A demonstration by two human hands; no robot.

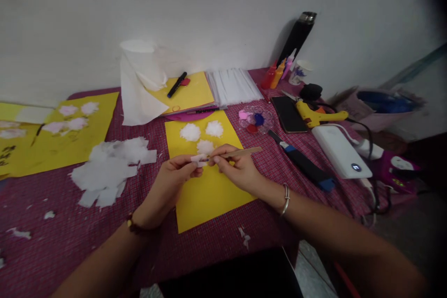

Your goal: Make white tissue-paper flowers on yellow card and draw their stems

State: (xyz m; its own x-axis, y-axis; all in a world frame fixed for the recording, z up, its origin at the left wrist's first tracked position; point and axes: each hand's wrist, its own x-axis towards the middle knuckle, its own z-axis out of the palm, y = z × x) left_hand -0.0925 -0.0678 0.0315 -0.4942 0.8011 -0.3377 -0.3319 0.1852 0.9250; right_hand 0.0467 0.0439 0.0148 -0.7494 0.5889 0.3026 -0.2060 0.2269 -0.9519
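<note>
My left hand (pixel 171 181) pinches a small crumpled piece of white tissue (pixel 199 159) above a yellow sheet of paper (pixel 209 191). My right hand (pixel 237 170) grips a thin wooden brush (pixel 240 152), its tip touching the tissue piece. Three fluffy white tissue blobs (pixel 202 135) lie on the far half of the yellow sheet. A clear paint palette (pixel 256 118) with pink, blue and red paint sits just beyond and to the right of the sheet.
A heap of torn white tissue (pixel 110 170) lies left. Another yellow sheet (pixel 63 132) with pinkish blobs is far left. Right: a craft knife (pixel 302 162), glue gun (pixel 319 114), phone (pixel 289 114), power bank (pixel 340 151), paint bottles (pixel 277 74). A tissue roll (pixel 139 79) stands by the wall.
</note>
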